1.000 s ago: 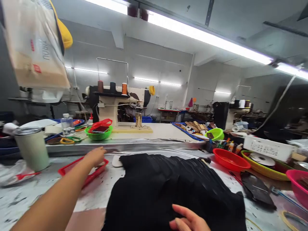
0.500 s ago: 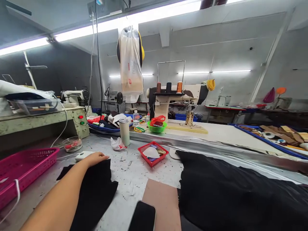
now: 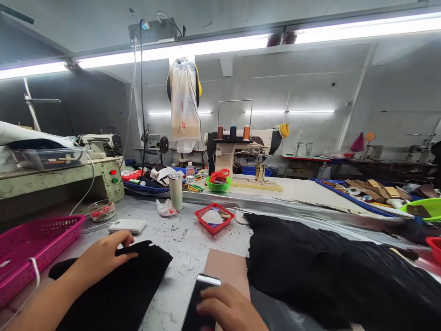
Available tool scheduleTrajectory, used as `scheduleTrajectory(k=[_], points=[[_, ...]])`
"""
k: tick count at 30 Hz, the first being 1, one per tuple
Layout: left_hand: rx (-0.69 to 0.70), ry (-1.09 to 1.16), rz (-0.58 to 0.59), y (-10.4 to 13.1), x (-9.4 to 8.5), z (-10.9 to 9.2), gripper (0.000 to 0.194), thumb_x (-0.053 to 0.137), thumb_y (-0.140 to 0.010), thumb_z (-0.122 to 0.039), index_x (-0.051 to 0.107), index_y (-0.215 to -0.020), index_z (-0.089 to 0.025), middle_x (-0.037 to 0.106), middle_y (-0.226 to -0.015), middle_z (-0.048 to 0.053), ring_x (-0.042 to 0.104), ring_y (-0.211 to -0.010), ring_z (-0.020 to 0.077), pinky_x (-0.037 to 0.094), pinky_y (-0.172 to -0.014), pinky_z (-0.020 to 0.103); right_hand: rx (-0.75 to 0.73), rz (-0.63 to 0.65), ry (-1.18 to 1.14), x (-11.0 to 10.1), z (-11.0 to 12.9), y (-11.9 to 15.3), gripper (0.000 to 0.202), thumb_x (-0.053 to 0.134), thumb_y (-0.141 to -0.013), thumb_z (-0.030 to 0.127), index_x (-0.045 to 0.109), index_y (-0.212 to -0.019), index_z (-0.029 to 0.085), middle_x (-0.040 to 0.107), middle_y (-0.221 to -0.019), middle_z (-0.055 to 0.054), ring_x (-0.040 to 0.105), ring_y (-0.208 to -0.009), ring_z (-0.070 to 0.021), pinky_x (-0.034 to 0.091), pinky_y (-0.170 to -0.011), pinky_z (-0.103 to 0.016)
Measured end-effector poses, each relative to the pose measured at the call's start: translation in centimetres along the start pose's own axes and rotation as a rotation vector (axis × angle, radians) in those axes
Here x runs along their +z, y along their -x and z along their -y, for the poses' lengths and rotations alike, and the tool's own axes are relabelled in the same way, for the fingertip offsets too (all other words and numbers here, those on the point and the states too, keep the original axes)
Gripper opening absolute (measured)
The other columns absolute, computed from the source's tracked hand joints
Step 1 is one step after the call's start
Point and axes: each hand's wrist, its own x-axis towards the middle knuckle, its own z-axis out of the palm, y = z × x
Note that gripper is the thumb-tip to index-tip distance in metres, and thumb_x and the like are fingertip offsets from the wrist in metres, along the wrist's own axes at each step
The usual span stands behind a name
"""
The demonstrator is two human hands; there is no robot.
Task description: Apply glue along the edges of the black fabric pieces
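Note:
My left hand (image 3: 112, 253) is at the black piece of material (image 3: 113, 294) on the left, its thumb and fingers bent around the upper edge in a pinch. My right hand (image 3: 229, 305), slightly blurred, is over the dark phone (image 3: 195, 299) at the bottom centre, fingers spread above its screen; whether they touch it is unclear. The phone overlaps a flat pinkish-brown sheet (image 3: 229, 266). A large black sheet of material (image 3: 310, 266) spreads over the right side.
A pink basket (image 3: 44, 243) stands at the left, near a white power bank (image 3: 127, 225). Ahead are a red basket (image 3: 214, 225), a tumbler (image 3: 175, 191) and a green bowl (image 3: 219, 185). Behind them stands a sewing machine (image 3: 225, 158).
My right hand has come into view over the phone. My left hand has moved down and left, its fingers now bent on the black material, which has shifted. The view has turned right.

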Motion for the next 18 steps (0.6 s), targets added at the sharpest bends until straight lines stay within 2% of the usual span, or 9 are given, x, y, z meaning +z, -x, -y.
scheduleTrajectory(k=[2, 5, 6, 8, 10, 11, 15, 18], points=[[0.000, 0.038, -0.014, 1.6, -0.5, -0.9, 0.030, 0.053, -0.059, -0.052, 0.050, -0.069, -0.024, 0.061, -0.076, 0.002, 0.056, -0.074, 0.0229, 0.042, -0.069, 0.030, -0.086, -0.069, 0.089, 2.1, 2.1, -3.5, 0.038, 0.065, -0.068, 0.013, 0.064, -0.104, 0.026, 0.063, -0.110, -0.005, 0.055, -0.103, -0.0232, 0.042, -0.091, -0.035], [-0.013, 0.107, -0.010, 3.3, -1.1, -2.1, 0.031, 0.054, -0.057, -0.053, 0.048, -0.065, -0.024, 0.061, -0.076, 0.003, 0.057, -0.076, 0.0243, 0.043, -0.073, 0.032, -0.115, -0.128, 0.162, 5.7, 4.2, -9.3, 0.053, 0.073, -0.066, 0.020, 0.055, -0.116, 0.022, 0.059, -0.117, -0.006, 0.052, -0.107, -0.0230, 0.040, -0.092, -0.035], [-0.019, 0.129, -0.002, 3.8, -1.3, -2.4, 0.031, 0.054, -0.057, -0.053, 0.045, -0.062, -0.024, 0.062, -0.078, 0.003, 0.057, -0.077, 0.0246, 0.044, -0.073, 0.032, -0.097, -0.140, 0.181, 6.7, 4.6, -10.9, 0.050, 0.074, -0.066, 0.022, 0.056, -0.113, 0.021, 0.060, -0.113, -0.006, 0.053, -0.104, -0.0233, 0.041, -0.089, -0.035], [-0.021, 0.181, 0.020, 4.5, -1.6, -2.6, 0.032, 0.055, -0.057, -0.052, 0.039, -0.056, -0.024, 0.064, -0.086, 0.004, 0.058, -0.082, 0.0258, 0.045, -0.075, 0.034, -0.062, -0.161, 0.206, 8.3, 5.0, -13.0, 0.030, 0.071, -0.069, 0.022, 0.062, -0.098, 0.020, 0.064, -0.100, -0.006, 0.056, -0.095, -0.0232, 0.042, -0.083, -0.035], [-0.008, 0.248, 0.061, 4.8, -1.6, -2.4, 0.035, 0.057, -0.056, -0.050, 0.034, -0.053, -0.023, 0.064, -0.100, 0.005, 0.056, -0.093, 0.0275, 0.045, -0.079, 0.034, -0.069, -0.173, 0.214, 9.2, 5.1, -14.0, 0.010, 0.065, -0.071, 0.018, 0.064, -0.081, 0.019, 0.065, -0.088, -0.005, 0.057, -0.088, -0.0221, 0.041, -0.078, -0.033], [0.001, 0.288, 0.092, 4.9, -1.5, -2.1, 0.037, 0.059, -0.056, -0.049, 0.033, -0.052, -0.023, 0.063, -0.107, 0.005, 0.054, -0.099, 0.0281, 0.044, -0.083, 0.034, -0.085, -0.176, 0.217, 9.5, 5.1, -14.2, 0.008, 0.063, -0.071, 0.016, 0.063, -0.077, 0.020, 0.064, -0.087, -0.004, 0.056, -0.087, -0.0214, 0.041, -0.078, -0.032], [0.051, 0.547, 0.282, 4.3, 0.1, 0.7, 0.042, 0.061, -0.056, -0.055, 0.035, -0.056, -0.022, 0.058, -0.120, 0.004, 0.047, -0.114, 0.0281, 0.041, -0.093, 0.034, -0.121, -0.184, 0.228, 10.0, 4.7, -14.3, 0.023, 0.063, -0.063, 0.011, 0.060, -0.085, 0.020, 0.065, -0.087, -0.003, 0.056, -0.084, -0.0194, 0.039, -0.076, -0.029], [-0.012, 0.771, 0.356, 3.6, 2.5, 3.2, 0.043, 0.051, -0.062, -0.065, 0.050, -0.074, -0.024, 0.056, -0.122, 0.004, 0.047, -0.115, 0.0269, 0.040, -0.094, 0.037, -0.097, -0.174, 0.238, 10.1, 4.0, -14.6, 0.020, 0.060, -0.063, 0.008, 0.060, -0.079, 0.020, 0.066, -0.075, 0.000, 0.058, -0.071, -0.0165, 0.038, -0.074, -0.028]])
